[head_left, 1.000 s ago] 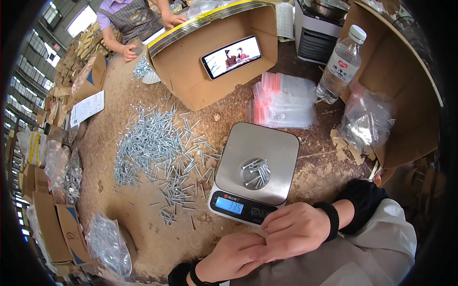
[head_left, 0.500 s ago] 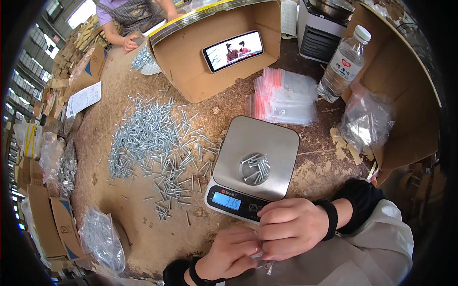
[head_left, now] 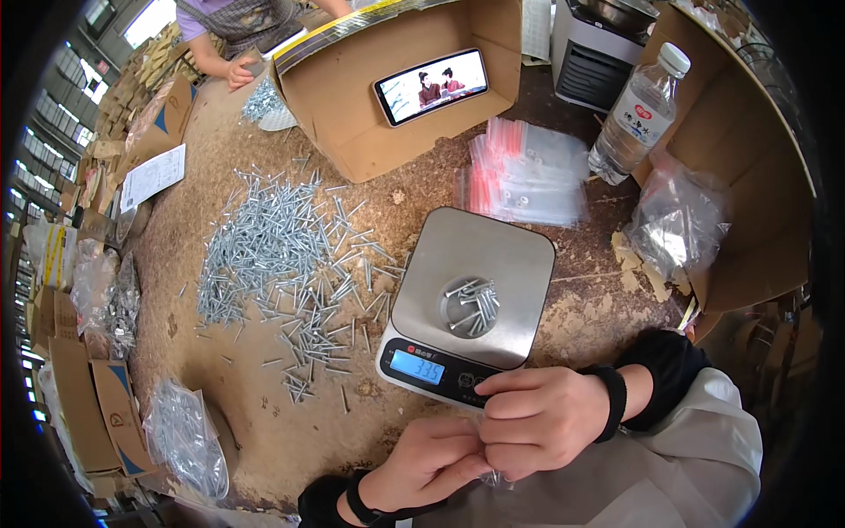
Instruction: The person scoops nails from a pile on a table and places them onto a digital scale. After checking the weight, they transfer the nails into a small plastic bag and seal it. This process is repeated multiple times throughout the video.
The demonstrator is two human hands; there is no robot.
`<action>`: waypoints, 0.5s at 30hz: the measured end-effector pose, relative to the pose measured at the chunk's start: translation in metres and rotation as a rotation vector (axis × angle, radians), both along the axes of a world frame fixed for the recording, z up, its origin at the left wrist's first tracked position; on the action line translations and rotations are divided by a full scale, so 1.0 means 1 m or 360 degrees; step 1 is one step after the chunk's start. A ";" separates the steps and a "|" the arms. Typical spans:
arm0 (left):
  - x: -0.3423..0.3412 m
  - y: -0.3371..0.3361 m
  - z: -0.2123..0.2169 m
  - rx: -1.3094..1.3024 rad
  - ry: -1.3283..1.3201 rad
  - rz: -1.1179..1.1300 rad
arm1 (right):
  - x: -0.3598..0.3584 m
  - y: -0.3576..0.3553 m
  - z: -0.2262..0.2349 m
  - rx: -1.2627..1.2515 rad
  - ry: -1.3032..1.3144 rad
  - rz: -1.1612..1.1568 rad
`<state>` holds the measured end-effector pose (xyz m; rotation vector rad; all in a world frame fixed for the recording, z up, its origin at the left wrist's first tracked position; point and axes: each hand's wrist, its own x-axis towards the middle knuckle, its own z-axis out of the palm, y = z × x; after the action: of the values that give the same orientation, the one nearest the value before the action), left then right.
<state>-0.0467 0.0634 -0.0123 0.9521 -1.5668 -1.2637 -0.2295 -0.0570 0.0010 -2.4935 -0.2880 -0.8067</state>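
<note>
In both hands [head_left: 427, 462] [head_left: 541, 418], clear plastic [head_left: 498, 480] near a scale [head_left: 488, 249] (digits [head_left: 425, 370] on blue)

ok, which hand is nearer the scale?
Right. The right hand overlaps the front right corner of the scale in this view; the left hand is lower in the picture, apart from the front edge.

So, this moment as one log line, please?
left grip: holding clear plastic; right grip: same plastic; scale: dish of metal fasteners; fastener pile: left of scale
</note>
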 end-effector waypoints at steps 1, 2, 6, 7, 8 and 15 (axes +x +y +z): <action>0.001 -0.002 0.001 -0.0014 -0.0012 -0.0032 | 0.000 -0.001 0.000 0.0000 -0.0043 0.0013; 0.002 -0.002 0.002 -0.0027 -0.0024 -0.0065 | 0.001 -0.002 0.000 0.0000 -0.0087 0.0026; -0.001 -0.001 0.006 0.0069 0.0115 -0.0066 | 0.002 -0.002 -0.001 -0.0002 -0.0304 0.0038; 0.000 -0.002 0.008 0.0096 0.0123 -0.0073 | 0.001 -0.002 -0.001 -0.0002 -0.0320 0.0042; 0.002 -0.002 0.009 0.0122 0.0132 -0.0081 | 0.001 -0.002 -0.001 -0.0002 -0.0336 0.0046; 0.017 0.007 0.004 0.0132 -0.0034 0.0431 | -0.002 -0.009 -0.001 -0.0098 -0.0389 -0.0088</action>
<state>-0.0293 0.0707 -0.0079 1.1900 -1.3565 -1.1364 -0.2310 -0.0664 0.0003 -2.4689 -0.3335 -1.1440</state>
